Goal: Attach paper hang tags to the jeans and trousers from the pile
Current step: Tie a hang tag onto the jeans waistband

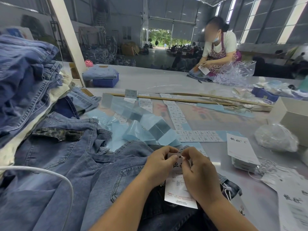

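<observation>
Head view. Lower centre: left hand [159, 165] and right hand [199, 174] both grasp a white paper hang tag [179, 192] by its top edge, fingers curled and pinching near the punched hole; tag hangs down btwn the wrists, printed side up. A thin white string [227, 191] shows just right of the right wrist. Tag lies over blue jeans [103, 174] spread across lower left and centre, waistband toward upper left. Upper left: pile of denim jeans and trousers [28, 77], stacked high. Centre: light-blue backing sheets [133, 124] and strips of small white size stickers [198, 138] scattered on the grey table [150, 79]. Right of centre: stack of unused hang tags [241, 150], w/ a clear bag of strings [276, 138] just beyond it. Upper centre-left: blue crate [105, 81] carrying folded jeans. Upper right: second person [218, 50] in an apron, at the table's far edge, holding a tag.
</observation>
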The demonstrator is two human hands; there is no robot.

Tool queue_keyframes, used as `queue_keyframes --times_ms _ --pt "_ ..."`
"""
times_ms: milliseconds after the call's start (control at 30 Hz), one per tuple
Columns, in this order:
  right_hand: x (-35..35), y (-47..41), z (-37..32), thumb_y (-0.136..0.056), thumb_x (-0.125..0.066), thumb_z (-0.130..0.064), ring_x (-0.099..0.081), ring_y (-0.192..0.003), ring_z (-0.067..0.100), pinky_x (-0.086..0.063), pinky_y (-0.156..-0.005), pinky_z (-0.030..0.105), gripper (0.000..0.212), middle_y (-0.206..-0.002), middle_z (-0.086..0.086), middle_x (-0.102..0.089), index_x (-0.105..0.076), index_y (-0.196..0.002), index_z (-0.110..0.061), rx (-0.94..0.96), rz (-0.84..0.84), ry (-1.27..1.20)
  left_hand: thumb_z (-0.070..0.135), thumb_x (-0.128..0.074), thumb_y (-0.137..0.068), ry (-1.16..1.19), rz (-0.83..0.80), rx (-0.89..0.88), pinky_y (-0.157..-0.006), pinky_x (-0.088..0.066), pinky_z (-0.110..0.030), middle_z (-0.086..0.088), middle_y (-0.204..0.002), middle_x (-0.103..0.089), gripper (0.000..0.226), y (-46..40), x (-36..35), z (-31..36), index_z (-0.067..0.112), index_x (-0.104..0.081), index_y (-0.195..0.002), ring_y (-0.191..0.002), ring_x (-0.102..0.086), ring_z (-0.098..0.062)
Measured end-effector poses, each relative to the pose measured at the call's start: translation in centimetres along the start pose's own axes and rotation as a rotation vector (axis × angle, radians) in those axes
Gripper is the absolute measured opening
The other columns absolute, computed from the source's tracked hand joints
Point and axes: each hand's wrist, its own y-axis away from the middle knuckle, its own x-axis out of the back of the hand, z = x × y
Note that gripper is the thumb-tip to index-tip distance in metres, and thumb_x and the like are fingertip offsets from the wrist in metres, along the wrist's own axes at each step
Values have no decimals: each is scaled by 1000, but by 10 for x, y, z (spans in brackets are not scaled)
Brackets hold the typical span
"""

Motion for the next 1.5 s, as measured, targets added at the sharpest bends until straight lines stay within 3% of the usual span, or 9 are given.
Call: queue_keyframes --times_ms 100,200,467,567,700,833,1033,1200,1500 --pt "0 0 0 -87 -65 -9 -57 -65 10 -43 -54 24 16 -79 -10 -65 -57 -95 -21 -17 -50 2 22 -58 -97 11 -2 4 -69 -47 -18 8 -96 -71 14 0 0 1 25 -68 -107 -81 -64 -5" --pt "0 -1 0 -88 -62 -11 -56 -64 9 -36 -53 15 18 -79 -13 -61 -53 -99 -22 -38 -88 3 19 -58 -96 4 -2 4 -74 -48 -19 6 -95 -73 14 0 0 2 24 -68 -105 -88 -66 -8" --pt "0 -4 -4 -90 -58 -12 -55 -60 8 -35 -50 16 16 -71 -11 -58 -49 -95 -25 -52 -120 51 22 -63 -95 77 -49 7 -67 -46 -13 14 -75 -66 9 0 2 2 23 -69 -101 -72 -61 -1" --pt "0 -5 -6 -91 -57 -13 -56 -62 12 -42 -52 25 15 -73 -10 -60 -49 -95 -25 -64 -114 57 21 -55 -99 142 -79 33 -69 -47 -8 8 -87 -72 18 0 6 8 17 -72 -103 -82 -66 1" --pt "2 -9 -6 -90 -57 -12 -52 -63 11 -36 -55 24 14 -75 -13 -57 -51 -95 -24 -68 -135 54 25 -50 -92 248 -159 170 -55 -43 -8 11 -69 -63 29 -3 15 18 21 -78 -90 -57 -50 2" --pt "6 -18 -10 -88 -58 -11 -45 -56 5 -29 -50 13 21 -68 -16 -49 -46 -90 -28 -22 -170 79 2 -50 -87 77 -238 141 -64 -44 -12 11 -69 -65 38 -14 30 18 28 -77 -81 -62 -51 -2" --pt "8 -25 -12 -88 -59 -14 -52 -58 16 -34 -47 22 9 -73 -3 -66 -55 -91 -21 31 -190 147 0 -46 -83 -164 -259 77 -57 -46 -24 -19 -96 -73 38 -29 38 24 27 -73 -88 -66 -65 -21" --pt "9 -27 -8 -88 -63 -16 -62 -63 22 -44 -50 30 6 -72 -1 -68 -57 -90 -19 -8 -165 127 4 -58 -92 -247 -235 5 -55 -48 -17 2 -79 -72 29 -34 35 25 28 -73 -87 -50 -54 -6" --pt "9 -26 -1 -90 -65 -24 -66 -74 20 -39 -56 26 11 -82 -1 -71 -58 -96 -18 -41 -171 114 22 -64 -94 -405 -275 -9 -63 -42 -8 23 -66 -65 15 -40 32 22 32 -66 -83 -66 -58 6"
